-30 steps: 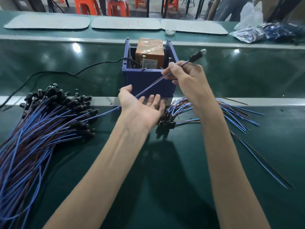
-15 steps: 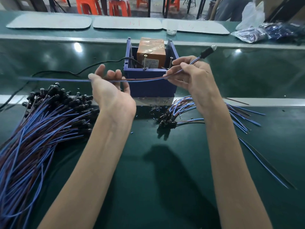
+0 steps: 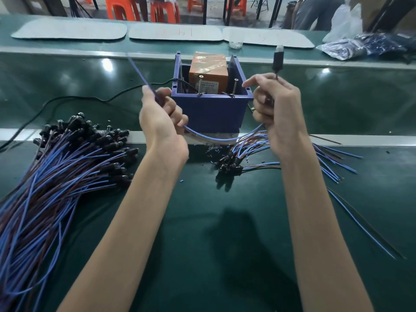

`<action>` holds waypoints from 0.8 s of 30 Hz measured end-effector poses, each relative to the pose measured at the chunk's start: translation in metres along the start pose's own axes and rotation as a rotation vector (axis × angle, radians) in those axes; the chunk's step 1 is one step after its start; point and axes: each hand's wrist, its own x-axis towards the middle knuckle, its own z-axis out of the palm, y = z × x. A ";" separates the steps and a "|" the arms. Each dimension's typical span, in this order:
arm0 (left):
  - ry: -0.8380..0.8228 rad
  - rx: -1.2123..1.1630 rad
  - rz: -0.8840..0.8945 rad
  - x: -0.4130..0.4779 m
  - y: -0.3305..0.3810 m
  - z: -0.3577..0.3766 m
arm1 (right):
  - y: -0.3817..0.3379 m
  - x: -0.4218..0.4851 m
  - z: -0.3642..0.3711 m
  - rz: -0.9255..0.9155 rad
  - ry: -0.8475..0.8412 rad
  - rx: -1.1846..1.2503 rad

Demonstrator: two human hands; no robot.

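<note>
My left hand (image 3: 162,122) gripped the blue wire (image 3: 216,139) near its free end; my right hand (image 3: 278,115) was closed round it just under the black plug (image 3: 278,61), which pointed to 12 o'clock. The wire sagged between them before the blue box (image 3: 211,112). A careless pull could slip the end from my grip into the big bundle (image 3: 67,167) at 8 o'clock.

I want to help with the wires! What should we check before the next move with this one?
1. Left grip curled round the wire: ok.
2. Right grip holds it just below the plug: ok.
3. Free end aimed at the box, if that's next: not ok, it points up and left.
4. Wire clear of the small pile: cannot tell.
5. Big pile out of the way: ok.
</note>
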 end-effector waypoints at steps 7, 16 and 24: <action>-0.104 0.581 0.178 -0.008 -0.014 0.004 | 0.002 -0.003 0.005 -0.005 0.060 -0.093; -0.214 0.989 0.522 -0.022 -0.034 0.004 | 0.005 -0.009 0.016 0.019 -0.055 -0.167; -0.259 1.027 0.518 -0.021 -0.037 0.004 | 0.005 -0.007 0.013 -0.026 -0.077 -0.174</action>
